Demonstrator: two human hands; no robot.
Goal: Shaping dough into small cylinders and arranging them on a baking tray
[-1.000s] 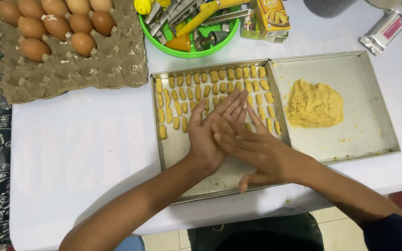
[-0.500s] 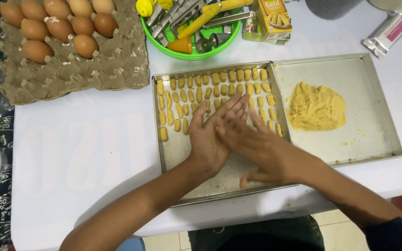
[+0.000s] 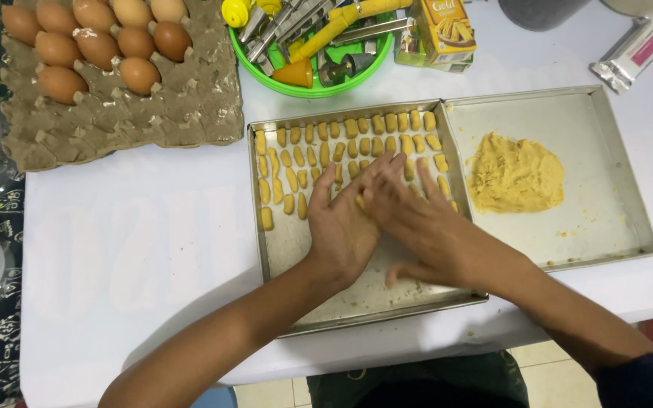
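Over the left baking tray, the left hand and right hand press flat palm to palm, fingers straight, no closed grip, probably rolling dough hidden between them, beside the rows of dough pieces, with the dough lump close in the right tray.

There is one camera, worn on the person's head. It looks almost straight down at the white table from close above. The far edge of the table is at the top of the frame. The person's arms come in from the bottom. The two metal trays fill the middle and right.
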